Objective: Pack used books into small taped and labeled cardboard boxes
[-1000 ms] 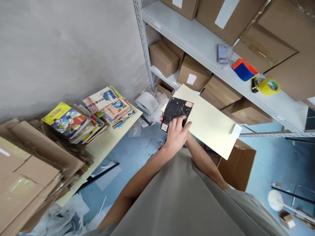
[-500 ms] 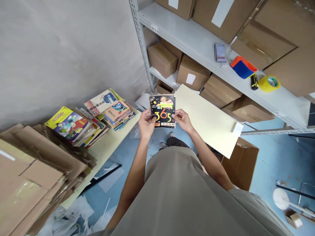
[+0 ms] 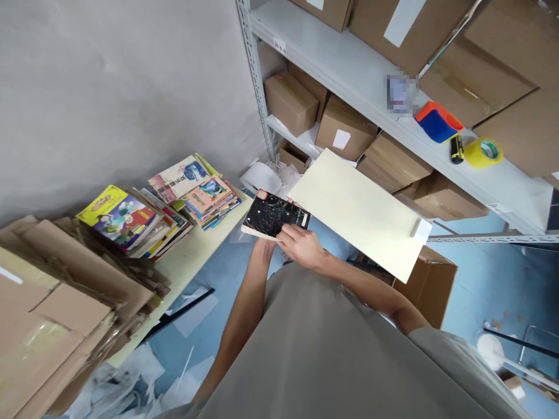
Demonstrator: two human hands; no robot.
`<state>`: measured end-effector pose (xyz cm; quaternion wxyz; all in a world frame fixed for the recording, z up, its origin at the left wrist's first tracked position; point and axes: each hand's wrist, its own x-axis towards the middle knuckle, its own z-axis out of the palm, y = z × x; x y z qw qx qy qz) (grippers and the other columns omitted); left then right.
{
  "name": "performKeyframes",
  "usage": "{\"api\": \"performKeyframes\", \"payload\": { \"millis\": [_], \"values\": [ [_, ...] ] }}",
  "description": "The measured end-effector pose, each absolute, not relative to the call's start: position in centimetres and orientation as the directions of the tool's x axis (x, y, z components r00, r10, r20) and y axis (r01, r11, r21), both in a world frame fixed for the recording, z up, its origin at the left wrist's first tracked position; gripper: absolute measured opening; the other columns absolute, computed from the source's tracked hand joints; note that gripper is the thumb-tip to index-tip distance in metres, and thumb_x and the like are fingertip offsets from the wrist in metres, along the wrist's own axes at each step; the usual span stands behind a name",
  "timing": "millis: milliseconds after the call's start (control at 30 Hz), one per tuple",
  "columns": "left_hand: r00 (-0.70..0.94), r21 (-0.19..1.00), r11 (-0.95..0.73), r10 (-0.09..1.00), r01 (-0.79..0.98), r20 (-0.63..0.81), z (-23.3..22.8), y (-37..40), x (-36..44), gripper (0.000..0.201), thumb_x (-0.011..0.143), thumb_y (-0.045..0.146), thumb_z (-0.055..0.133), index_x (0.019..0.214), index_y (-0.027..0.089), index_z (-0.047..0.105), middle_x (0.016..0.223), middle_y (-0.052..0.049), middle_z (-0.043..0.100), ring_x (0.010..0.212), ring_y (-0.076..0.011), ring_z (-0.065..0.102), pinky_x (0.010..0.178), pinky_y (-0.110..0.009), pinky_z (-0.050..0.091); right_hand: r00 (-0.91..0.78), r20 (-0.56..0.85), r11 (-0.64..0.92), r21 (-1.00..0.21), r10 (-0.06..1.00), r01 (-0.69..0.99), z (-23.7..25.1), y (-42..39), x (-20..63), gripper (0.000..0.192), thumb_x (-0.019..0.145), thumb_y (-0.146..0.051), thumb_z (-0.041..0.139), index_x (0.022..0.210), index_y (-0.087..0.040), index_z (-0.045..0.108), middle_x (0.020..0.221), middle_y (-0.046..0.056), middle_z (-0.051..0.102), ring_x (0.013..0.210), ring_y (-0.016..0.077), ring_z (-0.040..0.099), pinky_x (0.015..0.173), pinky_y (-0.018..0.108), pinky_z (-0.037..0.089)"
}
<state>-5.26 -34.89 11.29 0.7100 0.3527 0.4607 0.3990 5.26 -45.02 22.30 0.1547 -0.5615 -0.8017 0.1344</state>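
I hold a small black paperback book (image 3: pixel 274 214) flat in front of me, its dark speckled back cover facing up. My right hand (image 3: pixel 301 245) grips its near right edge from above. My left hand (image 3: pixel 262 245) is mostly hidden under the book and supports it from below. The book hovers between the end of a pale yellow table (image 3: pixel 192 262) on the left and a cream board (image 3: pixel 358 212) on the right.
Two piles of colourful books (image 3: pixel 126 220) (image 3: pixel 205 195) lie on the table beside flattened cardboard (image 3: pixel 56 297). A grey metal shelf (image 3: pixel 349 75) holds cardboard boxes, a blue-orange item, a marker and yellow tape (image 3: pixel 483 152). An open box (image 3: pixel 430 288) and paper scraps sit on the blue floor.
The book lay on the cream board under my left hand, then I held it upright with its front cover facing me. Now it is turned back-cover up, lowered and shifted left.
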Motion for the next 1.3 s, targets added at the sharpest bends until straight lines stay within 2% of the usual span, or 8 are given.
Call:
{"api": "performKeyframes", "payload": {
  "millis": [133,267,400,533,700,867,1133,1300],
  "values": [
    [0.294,0.805,0.515,0.85,-0.295,-0.437,10.3,-33.1,-4.9,0.03,0.089,0.049,0.079,0.105,0.023,0.075,0.103,-0.01,0.083,0.113,-0.032,0.079,0.107,-0.052,0.064,0.022,0.068,0.038,-0.761,0.997,0.647,19.4,-42.8,8.9,0.015,0.108,-0.038,0.081,0.101,-0.026,0.078,0.11,0.004,0.082,0.099,0.0202,0.078,0.084,0.029,0.061],
    [0.213,0.797,0.556,0.83,-0.236,-0.515,8.4,-32.6,-3.9,0.043,0.069,0.037,0.089,0.108,0.023,0.078,0.1,-0.004,0.083,0.107,-0.0264,0.078,0.1,-0.04,0.063,0.396,-0.118,-0.228,-0.942,0.911,0.245,15.5,-39.8,14.6,0.046,0.092,-0.07,0.086,0.09,-0.025,0.076,0.097,0.006,0.084,0.09,0.0236,0.08,0.086,0.036,0.066],
    [0.254,0.869,0.489,0.853,-0.079,-0.457,6.9,-30.0,-1.7,0.048,0.073,0.039,0.086,0.117,0.022,0.082,0.11,-0.007,0.085,0.108,-0.0273,0.079,0.1,-0.042,0.064,0.584,-0.25,-0.366,-0.926,0.772,0.088,12.0,-38.6,20.2,0.063,0.071,-0.085,0.091,0.081,-0.025,0.077,0.09,0.009,0.085,0.085,0.0268,0.078,0.086,0.041,0.065],
    [0.358,0.928,0.352,0.857,0.12,-0.371,6.4,-24.7,2.2,0.049,0.077,0.032,0.082,0.124,0.019,0.085,0.117,-0.01,0.086,0.106,-0.0275,0.08,0.104,-0.043,0.065,0.637,-0.344,-0.399,-0.915,0.69,-0.062,9.0,-38.1,23.4,0.067,0.065,-0.087,0.093,0.079,-0.024,0.078,0.084,0.009,0.082,0.081,0.0251,0.074,0.082,0.041,0.062],
    [0.448,0.875,0.259,0.779,0.408,-0.439,6.0,-17.9,8.1,0.042,0.08,0.02,0.076,0.121,0.017,0.087,0.118,-0.012,0.088,0.105,-0.0304,0.082,0.105,-0.047,0.068,0.697,-0.456,-0.392,-0.881,0.553,-0.266,5.6,-35.0,25.7,0.067,0.061,-0.086,0.094,0.078,-0.022,0.078,0.08,0.008,0.079,0.077,0.0232,0.07,0.08,0.041,0.063],
    [0.478,0.797,0.231,0.696,0.558,-0.536,4.2,-12.9,13.9,0.05,0.08,0.016,0.073,0.128,0.02,0.086,0.133,-0.012,0.087,0.113,-0.0313,0.084,0.106,-0.044,0.068,0.734,-0.5,-0.458,-0.842,0.461,-0.285,2.1,-30.2,29.1,0.061,0.066,-0.081,0.089,0.081,-0.023,0.078,0.088,0.012,0.085,0.084,0.0274,0.075,0.082,0.041,0.064],
    [0.382,0.717,0.338,0.668,0.609,-0.639,-0.8,-9.2,20.5,0.03,0.072,0.015,0.079,0.101,0.021,0.085,0.106,-0.013,0.087,0.112,-0.0376,0.082,0.105,-0.048,0.066,0.738,-0.591,-0.689,-0.683,0.326,-0.242,-2.6,-24.5,33.4,0.032,0.078,-0.057,0.081,0.079,-0.026,0.073,0.09,0.009,0.087,0.087,0.0262,0.079,0.083,0.035,0.062],
    [0.369,0.745,0.408,0.68,0.528,-0.634,-0.6,-9.8,20.2,0.029,0.073,0.021,0.087,0.102,0.024,0.085,0.113,-0.012,0.088,0.12,-0.0371,0.081,0.105,-0.045,0.065,0.786,-0.555,-0.733,-0.649,0.273,-0.203,-2.4,-24.2,33.8,0.027,0.08,-0.049,0.081,0.086,-0.024,0.071,0.102,0.012,0.085,0.091,0.0256,0.078,0.086,0.035,0.06]
  ]
}}
